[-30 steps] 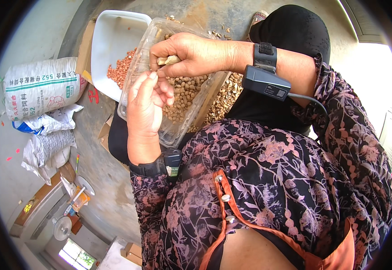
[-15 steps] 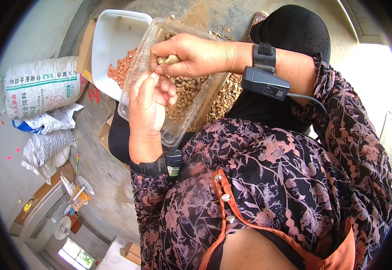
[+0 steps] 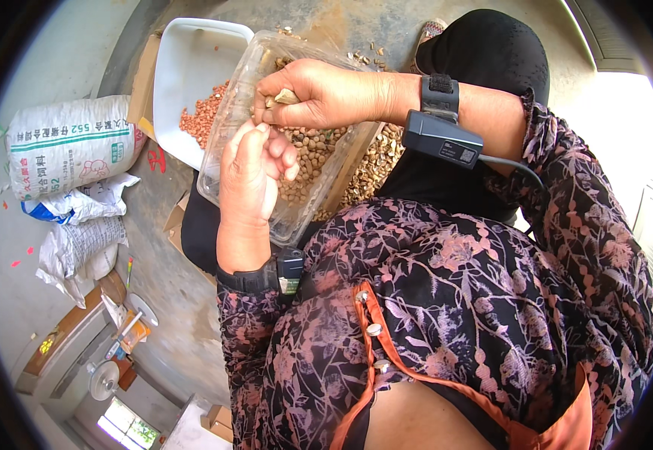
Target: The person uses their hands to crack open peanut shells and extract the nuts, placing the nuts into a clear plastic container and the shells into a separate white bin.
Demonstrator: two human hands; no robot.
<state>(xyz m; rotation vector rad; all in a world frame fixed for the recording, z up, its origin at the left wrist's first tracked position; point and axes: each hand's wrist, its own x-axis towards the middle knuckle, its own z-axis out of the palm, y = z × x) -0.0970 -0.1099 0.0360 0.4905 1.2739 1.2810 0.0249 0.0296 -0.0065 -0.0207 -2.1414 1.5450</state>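
My right hand (image 3: 315,94) is closed, with a pale peanut shell (image 3: 287,97) showing between its curled fingers. Against its fingertips my left hand (image 3: 250,165) pinches thumb to forefinger; whatever lies in that pinch is too small or hidden to make out. Both hands hover over a clear plastic bin (image 3: 208,176) that holds many unshelled peanuts (image 3: 307,161). Beyond it on the left, a white tub (image 3: 184,60) contains reddish shelled peanuts (image 3: 205,120).
Empty peanut shells (image 3: 375,169) fill a container at the bin's right, beside my leg. A cardboard box (image 3: 143,79) stands behind the white tub. White woven sacks (image 3: 67,146) lie by the wall at left. Scattered shells (image 3: 367,58) dot the floor ahead.
Both hands have shifted very slightly, their fingertips still together. The fingers of my right hand have loosened a little around the shell.
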